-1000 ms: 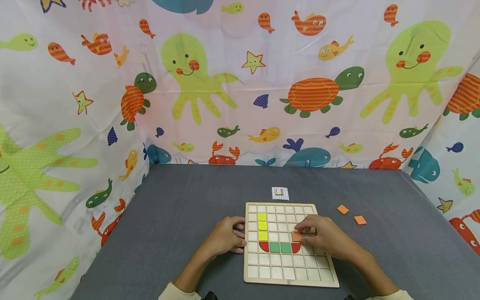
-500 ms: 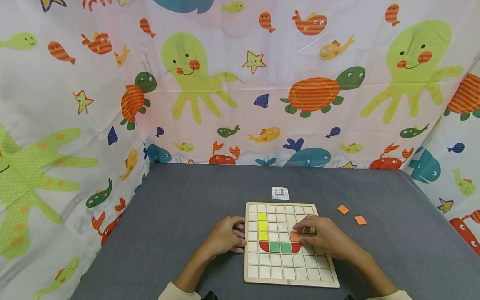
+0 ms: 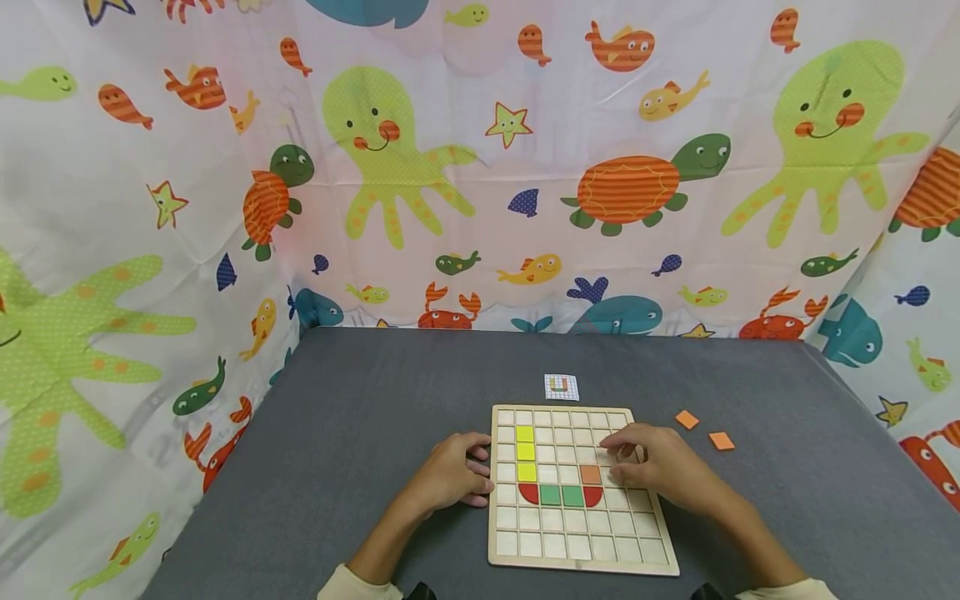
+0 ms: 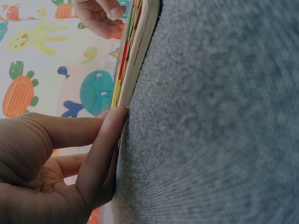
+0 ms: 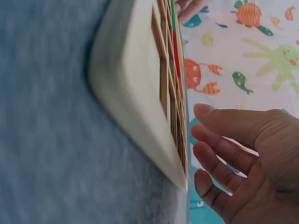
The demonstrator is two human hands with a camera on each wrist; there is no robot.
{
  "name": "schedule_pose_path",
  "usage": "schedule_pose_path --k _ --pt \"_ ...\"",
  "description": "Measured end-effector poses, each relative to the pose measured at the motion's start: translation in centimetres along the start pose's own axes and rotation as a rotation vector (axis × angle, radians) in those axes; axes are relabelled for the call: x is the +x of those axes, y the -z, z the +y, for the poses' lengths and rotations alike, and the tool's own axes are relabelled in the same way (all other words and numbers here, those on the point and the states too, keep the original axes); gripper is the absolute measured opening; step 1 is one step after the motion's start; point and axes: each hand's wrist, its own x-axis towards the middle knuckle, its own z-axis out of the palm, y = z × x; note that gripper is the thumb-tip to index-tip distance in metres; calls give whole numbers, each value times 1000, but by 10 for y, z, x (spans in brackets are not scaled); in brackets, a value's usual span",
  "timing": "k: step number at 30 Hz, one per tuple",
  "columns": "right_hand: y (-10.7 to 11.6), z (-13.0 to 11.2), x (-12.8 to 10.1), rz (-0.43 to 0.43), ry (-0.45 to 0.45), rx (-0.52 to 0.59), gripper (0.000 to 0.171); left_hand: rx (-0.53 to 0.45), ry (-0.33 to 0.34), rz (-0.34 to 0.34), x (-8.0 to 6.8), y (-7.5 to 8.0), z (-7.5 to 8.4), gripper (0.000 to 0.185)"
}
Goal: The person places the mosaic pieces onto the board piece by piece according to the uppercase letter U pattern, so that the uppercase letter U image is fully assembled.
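A wooden grid board (image 3: 553,545) lies on the grey cloth. My left hand (image 3: 454,473) holds its left edge, thumb and fingers bent at the rim; in the left wrist view the fingertips (image 4: 122,112) meet the board's side. My right hand (image 3: 660,467) hovers over the board's right part, fingers loosely bent and apart, holding nothing. Just left of its fingertips an orange square tile (image 3: 590,474) sits in a cell above a red quarter-round tile (image 3: 592,496). Green square tiles (image 3: 561,495) lead left to another red quarter-round (image 3: 528,493), with yellow tiles (image 3: 526,452) stacked above it.
Two loose orange tiles (image 3: 686,419) lie on the cloth to the board's right. A small printed card (image 3: 561,387) with a coloured U pattern lies behind the board. A curtain (image 3: 450,208) with sea animals hangs around the table (image 3: 360,400).
My right hand has let go of the orange tile, which stays in its cell above the red quarter-round. That hand has drawn slightly right. The left hand keeps its place.
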Motion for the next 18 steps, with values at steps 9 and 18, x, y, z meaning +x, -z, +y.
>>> schedule_pose_path --k 9,18 --pt "13 17 -1 82 -65 -66 30 -13 6 -1 0 0 -1 65" --pt "28 43 -6 200 -127 -114 37 -13 7 0 3 0 -3 65"
